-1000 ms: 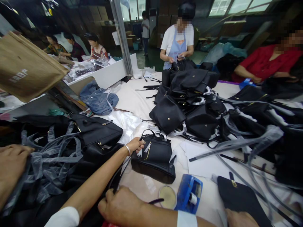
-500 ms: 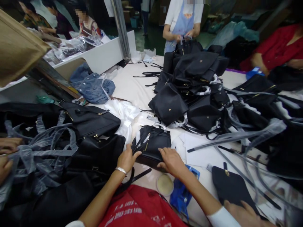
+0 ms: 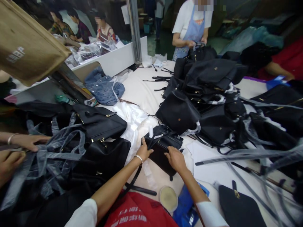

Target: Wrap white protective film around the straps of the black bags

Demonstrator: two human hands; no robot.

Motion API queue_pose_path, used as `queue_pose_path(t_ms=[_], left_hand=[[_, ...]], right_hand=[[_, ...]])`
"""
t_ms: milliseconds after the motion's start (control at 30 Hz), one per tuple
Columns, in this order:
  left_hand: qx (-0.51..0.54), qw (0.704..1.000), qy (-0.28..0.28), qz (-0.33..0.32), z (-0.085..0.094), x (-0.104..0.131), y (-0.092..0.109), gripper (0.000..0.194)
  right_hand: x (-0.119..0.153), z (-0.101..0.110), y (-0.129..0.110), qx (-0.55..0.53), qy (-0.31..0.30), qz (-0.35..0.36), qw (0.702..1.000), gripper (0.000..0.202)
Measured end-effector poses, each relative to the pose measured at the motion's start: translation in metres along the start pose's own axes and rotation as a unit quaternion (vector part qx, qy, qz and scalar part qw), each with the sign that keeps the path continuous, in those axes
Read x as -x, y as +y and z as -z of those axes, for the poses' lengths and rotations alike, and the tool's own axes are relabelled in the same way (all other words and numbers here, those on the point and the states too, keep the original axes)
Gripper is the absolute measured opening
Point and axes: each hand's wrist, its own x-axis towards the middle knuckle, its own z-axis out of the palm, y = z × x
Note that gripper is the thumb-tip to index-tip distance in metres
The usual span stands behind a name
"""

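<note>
A small black backpack (image 3: 161, 158) lies tilted on the table in front of me, its dark, flat base turned towards me. My left hand (image 3: 143, 152) grips its left edge by a black strap, thumb on top. At the right edge, my right hand (image 3: 175, 158) holds the bag with curled fingers; the fingertips are partly hidden. A white-wrapped handle (image 3: 151, 131) sticks up at the far side. Just beyond lies another black backpack (image 3: 178, 112). Nearer my body stand a round tub of pale paste (image 3: 168, 198) and a blue packet (image 3: 187, 206).
Black bags (image 3: 213, 75) are heaped at the back right, more (image 3: 101, 157) at left. A co-worker's hands (image 3: 26, 142) touch plastic-wrapped straps (image 3: 59, 148). A black flap (image 3: 241, 205) lies front right, a denim garment (image 3: 104, 86) back left. A person in an apron (image 3: 191, 28) stands opposite.
Both hands have tipped the backpack so that more of its base shows. The view has swung left. At far left, a co-worker's hand reaches further over the wrapped straps.
</note>
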Motion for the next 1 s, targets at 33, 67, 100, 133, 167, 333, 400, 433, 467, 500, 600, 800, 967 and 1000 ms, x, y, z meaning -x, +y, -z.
queue_pose_path(t_ms=[33,67,100,133,167,333,400,433,467,500,600,800,967,1000], left_hand=[[0.055,0.998,-0.016,0.008,0.001,0.004,-0.003,0.102],[0.112,0.993,-0.039,0.012,0.003,0.010,-0.008,0.100],[0.167,0.983,-0.068,0.014,0.006,0.019,-0.015,0.095],[0.218,0.971,-0.100,0.013,0.010,0.030,-0.021,0.084],[0.260,0.957,-0.129,0.009,0.014,0.041,-0.027,0.070],[0.366,0.911,-0.192,0.013,0.041,0.091,-0.037,0.030],[0.380,0.903,-0.199,0.026,0.047,0.100,-0.031,0.031],[0.386,0.899,-0.204,0.028,0.049,0.103,-0.027,0.032],[0.394,0.895,-0.210,0.025,0.050,0.105,-0.023,0.032],[0.403,0.888,-0.220,0.017,0.050,0.106,-0.019,0.032],[0.418,0.870,-0.261,-0.016,0.045,0.109,-0.012,0.032],[0.181,0.962,-0.197,-0.054,0.030,0.132,-0.031,0.019],[0.085,0.990,-0.081,-0.074,0.029,0.151,-0.049,0.017],[0.140,0.984,-0.101,-0.052,0.030,0.153,-0.050,0.021]], right_hand=[[-0.002,-0.003,0.002,-0.005,-0.001,0.003,1.000,0.013],[-0.004,-0.006,0.003,-0.011,0.000,0.004,1.000,0.014],[-0.003,-0.009,0.004,-0.018,0.003,0.003,1.000,0.015],[-0.002,-0.010,0.005,-0.025,0.009,0.000,1.000,0.016],[0.000,-0.011,0.004,-0.034,0.017,-0.003,0.999,0.018],[0.026,0.003,-0.017,-0.121,0.109,-0.004,0.987,0.029],[0.041,0.009,-0.040,-0.208,0.144,-0.041,0.967,0.029],[0.048,0.011,-0.054,-0.274,0.131,-0.073,0.950,0.029],[0.053,0.011,-0.069,-0.358,0.088,-0.104,0.924,0.030],[0.057,0.011,-0.084,-0.453,0.025,-0.131,0.882,0.033],[0.055,0.007,-0.120,-0.694,-0.114,-0.172,0.690,0.042],[0.013,0.020,-0.118,-0.809,-0.026,-0.180,0.559,0.041],[-0.009,0.029,-0.092,-0.824,0.006,-0.178,0.538,0.037],[-0.009,0.028,-0.092,-0.827,0.013,-0.180,0.532,0.037]])
